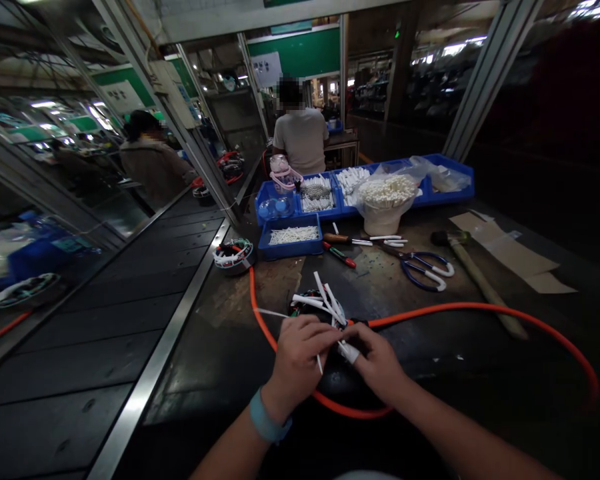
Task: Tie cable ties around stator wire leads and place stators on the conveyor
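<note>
A wound motor stator [305, 303] lies on the bench, partly hidden behind my hands. Several white insulating sleeves [325, 300] stick up from it at different angles. My left hand [300, 350] is closed at the near side of the stator, with a thin white strip [273, 312] running out past its knuckles. My right hand [380, 360] pinches close to the base of the sleeves, its fingertips meeting those of the left. White wrapping [349, 351] shows at the right thumb. What the right fingertips grip is hidden. An orange cable [430, 310] joins near the right hand and loops around the bench.
Another stator [234, 257] sits by the conveyor [180, 267] edge. Behind are a blue tray [290, 248] of thin white sticks, blue bins [450, 187] and a bag of white tubes [387, 193]. Scissors [425, 270], a red marker [340, 255], a hammer [480, 280] and cardboard [520, 257] lie rightward.
</note>
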The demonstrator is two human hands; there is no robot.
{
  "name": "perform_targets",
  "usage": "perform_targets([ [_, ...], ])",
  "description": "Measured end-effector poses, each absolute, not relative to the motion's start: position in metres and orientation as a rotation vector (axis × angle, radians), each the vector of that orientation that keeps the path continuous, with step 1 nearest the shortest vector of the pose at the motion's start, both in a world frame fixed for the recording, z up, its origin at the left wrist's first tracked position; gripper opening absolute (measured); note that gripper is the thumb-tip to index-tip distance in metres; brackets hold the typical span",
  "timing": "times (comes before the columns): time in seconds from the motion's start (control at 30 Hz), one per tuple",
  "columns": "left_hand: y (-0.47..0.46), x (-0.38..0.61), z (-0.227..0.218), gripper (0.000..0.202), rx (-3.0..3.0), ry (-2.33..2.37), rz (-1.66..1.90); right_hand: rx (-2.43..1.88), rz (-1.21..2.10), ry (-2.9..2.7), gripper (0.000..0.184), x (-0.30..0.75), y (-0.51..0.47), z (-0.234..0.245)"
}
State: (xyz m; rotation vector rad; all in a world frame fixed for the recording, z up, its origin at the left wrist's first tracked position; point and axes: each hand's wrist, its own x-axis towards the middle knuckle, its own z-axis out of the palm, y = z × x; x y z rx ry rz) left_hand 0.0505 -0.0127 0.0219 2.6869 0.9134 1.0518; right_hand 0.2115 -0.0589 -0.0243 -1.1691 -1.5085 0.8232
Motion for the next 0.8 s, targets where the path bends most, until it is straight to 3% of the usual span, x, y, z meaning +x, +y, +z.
perform_targets([
  [0.2,0.002,0.044,0.031,0.023,3.004,0.894,0.897,-1.067,1.107,-1.230,0.010,0.208,-0.062,-0.028],
  [0.43,-0.001,0.046,0.035,0.024,3.143,0.508,0.800,-1.132,1.051,-1.190,0.011,0.206,-0.060,-0.030],
  [0.63,0.003,0.043,0.036,0.027,3.123,0.716,0.861,-1.093,1.083,-1.200,0.012,0.205,-0.060,-0.030],
  [0.8,-0.002,0.048,0.038,0.024,3.094,0.476,0.747,-1.162,1.020,-1.183,0.012,0.205,-0.059,-0.030],
])
